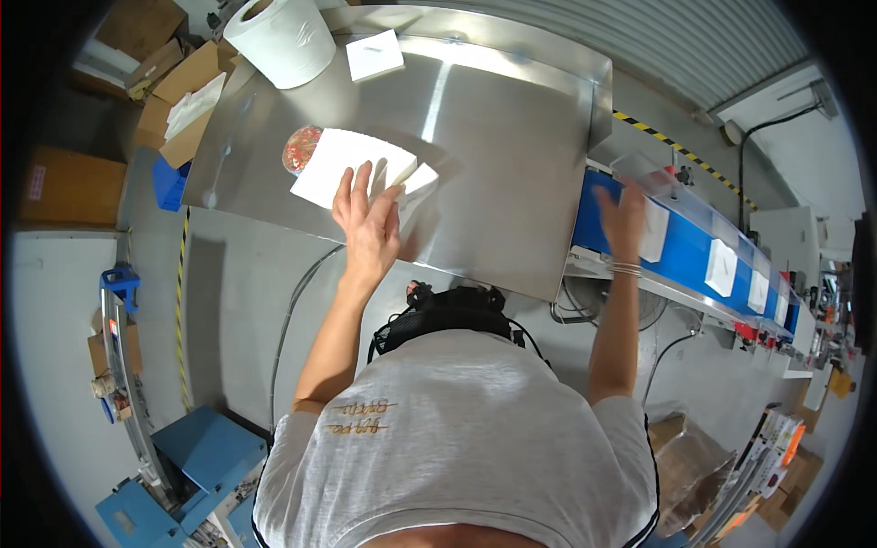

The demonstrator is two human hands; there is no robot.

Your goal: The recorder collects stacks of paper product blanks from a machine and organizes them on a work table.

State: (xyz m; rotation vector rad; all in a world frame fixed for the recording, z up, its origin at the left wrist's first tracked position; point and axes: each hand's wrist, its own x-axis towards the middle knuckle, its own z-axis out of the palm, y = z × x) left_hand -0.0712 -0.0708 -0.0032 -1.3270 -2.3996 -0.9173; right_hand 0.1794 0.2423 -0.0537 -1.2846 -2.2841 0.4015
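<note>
A row of thin white cartons (343, 155), pressed side by side, rests on the steel table near its front edge. My left hand (367, 224) lies over the row with its fingers spread. Its index finger and thumb are close to a white carton (420, 181) leaning apart at the row's right end. Over the blue conveyor belt (687, 239), my right hand (623, 219) is blurred, its fingers apart and nothing seen in them. Just right of it, a white carton (654, 232) lies on the belt.
A round clear tub with red contents (301, 149) touches the row's left end. Farther back stand a large white paper roll (281, 44) and a white box (375, 56). Several cartons, including a white one (721, 268), lie along the belt beside a clear guard (708, 215).
</note>
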